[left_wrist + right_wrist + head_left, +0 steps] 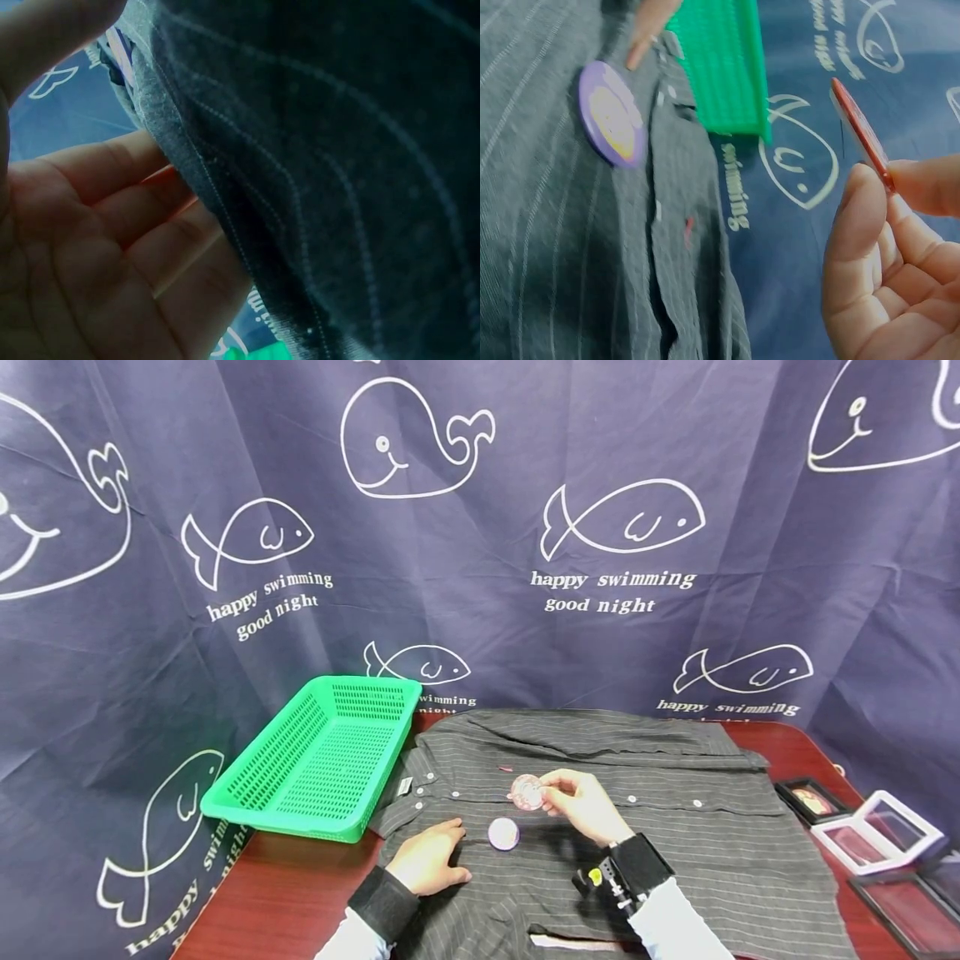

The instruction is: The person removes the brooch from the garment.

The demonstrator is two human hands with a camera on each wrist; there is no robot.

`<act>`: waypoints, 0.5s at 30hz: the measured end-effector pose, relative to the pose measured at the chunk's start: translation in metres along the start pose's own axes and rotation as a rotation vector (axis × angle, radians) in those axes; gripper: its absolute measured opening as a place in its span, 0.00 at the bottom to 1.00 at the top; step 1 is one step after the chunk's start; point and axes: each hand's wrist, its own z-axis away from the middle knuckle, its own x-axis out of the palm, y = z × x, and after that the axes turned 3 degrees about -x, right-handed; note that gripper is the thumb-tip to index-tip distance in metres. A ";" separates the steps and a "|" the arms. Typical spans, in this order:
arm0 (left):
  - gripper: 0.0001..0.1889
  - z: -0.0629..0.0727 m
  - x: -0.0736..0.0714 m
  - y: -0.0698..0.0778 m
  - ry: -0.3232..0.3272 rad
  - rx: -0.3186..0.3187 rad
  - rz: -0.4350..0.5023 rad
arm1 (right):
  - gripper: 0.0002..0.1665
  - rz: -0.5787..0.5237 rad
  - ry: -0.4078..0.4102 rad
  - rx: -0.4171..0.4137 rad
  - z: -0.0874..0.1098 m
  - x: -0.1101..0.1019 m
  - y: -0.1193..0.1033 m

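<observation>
A dark grey pinstriped shirt (720,835) with white buttons lies spread on the table. Between thumb and fingers, my right hand (581,802) pinches a round red-and-white badge (527,792) just above the shirt; in the right wrist view this badge (861,131) shows edge-on with a red rim. A purple-rimmed round badge (503,834) sits on the shirt front, between my two hands. To its left, my left hand (427,857) rests on the shirt near the collar. The left wrist view shows relaxed fingers (112,169) against the striped cloth, their tips partly hidden.
A green plastic basket (330,777) stands left of the collar. At the right table edge lie a small black case (812,800), an open white-framed case (862,847) and a dark-framed case (911,914). A small red piece (506,768) lies on the shirt. Behind hangs a navy curtain (510,652).
</observation>
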 end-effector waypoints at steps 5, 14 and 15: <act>0.33 -0.001 0.004 -0.002 0.010 0.006 -0.008 | 0.13 -0.020 0.046 0.010 0.003 -0.010 0.002; 0.33 -0.002 0.006 -0.003 0.025 -0.004 0.007 | 0.13 -0.052 0.088 0.035 0.006 -0.016 0.002; 0.33 -0.002 0.006 -0.003 0.024 -0.007 0.011 | 0.14 -0.052 0.094 0.039 0.006 -0.017 0.002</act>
